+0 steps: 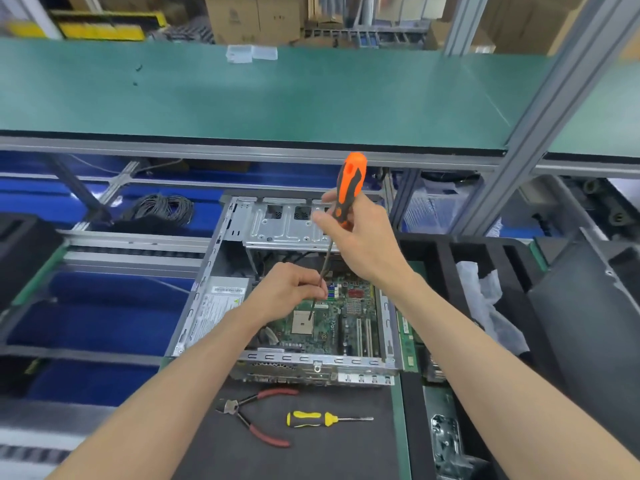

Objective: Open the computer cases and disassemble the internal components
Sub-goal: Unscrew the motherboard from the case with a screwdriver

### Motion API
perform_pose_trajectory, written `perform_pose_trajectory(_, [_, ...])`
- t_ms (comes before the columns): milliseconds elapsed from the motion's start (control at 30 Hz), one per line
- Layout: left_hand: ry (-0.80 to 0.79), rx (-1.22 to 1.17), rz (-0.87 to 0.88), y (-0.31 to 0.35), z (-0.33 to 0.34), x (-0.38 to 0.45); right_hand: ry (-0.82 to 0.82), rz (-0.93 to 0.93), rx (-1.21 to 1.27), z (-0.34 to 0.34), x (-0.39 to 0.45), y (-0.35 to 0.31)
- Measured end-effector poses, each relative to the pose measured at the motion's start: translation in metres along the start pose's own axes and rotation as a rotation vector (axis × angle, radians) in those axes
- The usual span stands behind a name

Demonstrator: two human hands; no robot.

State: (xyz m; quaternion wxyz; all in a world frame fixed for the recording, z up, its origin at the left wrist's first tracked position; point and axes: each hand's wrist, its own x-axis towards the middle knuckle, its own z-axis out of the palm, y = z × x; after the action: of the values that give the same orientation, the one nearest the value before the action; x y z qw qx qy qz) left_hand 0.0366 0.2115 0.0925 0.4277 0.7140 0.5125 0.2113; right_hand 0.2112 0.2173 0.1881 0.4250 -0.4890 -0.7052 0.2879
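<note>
Black mat (311, 455): pliers (258, 415), yellow screwdriver (323, 419) before open case (204, 292).

Bright, even light, seemingly from overhead; soft shadows, wide-angle bending at edges, blurred background boxes (256, 15).

Open computer case (221, 271) laid on a workbench, orange screwdriver (349, 188) gripped by the right hand (360, 237), its shaft pinched by the left hand (294, 289) above the motherboard (346, 317), pliers (256, 415) and yellow screwdriver (322, 419) laid in front.
</note>
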Motion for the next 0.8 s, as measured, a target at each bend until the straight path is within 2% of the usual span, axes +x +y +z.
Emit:
perform_pose_trajectory(167, [0.032, 0.017, -0.058, -0.002, 0.009, -0.007, -0.042, -0.055, -0.056, -0.003, 0.005, -0.005])
perform_pose_trajectory(233, [0.041, 0.128, -0.088, 0.000, 0.012, -0.009, -0.057, -0.064, -0.061, -0.003, 0.003, -0.003])
perform_pose_trajectory(367, [-0.162, 0.440, -0.169, -0.005, 0.026, -0.025, -0.054, -0.051, -0.044, -0.004, 0.000, 0.001])
perform_pose_trajectory(433, [-0.192, 0.500, -0.220, -0.013, 0.034, -0.034, -0.049, -0.041, -0.039, -0.006, 0.000, 0.002])
perform_pose_trajectory(800, [-0.139, 0.424, -0.244, -0.009, 0.037, -0.041, -0.069, -0.035, -0.033, 0.002, -0.010, 0.000])
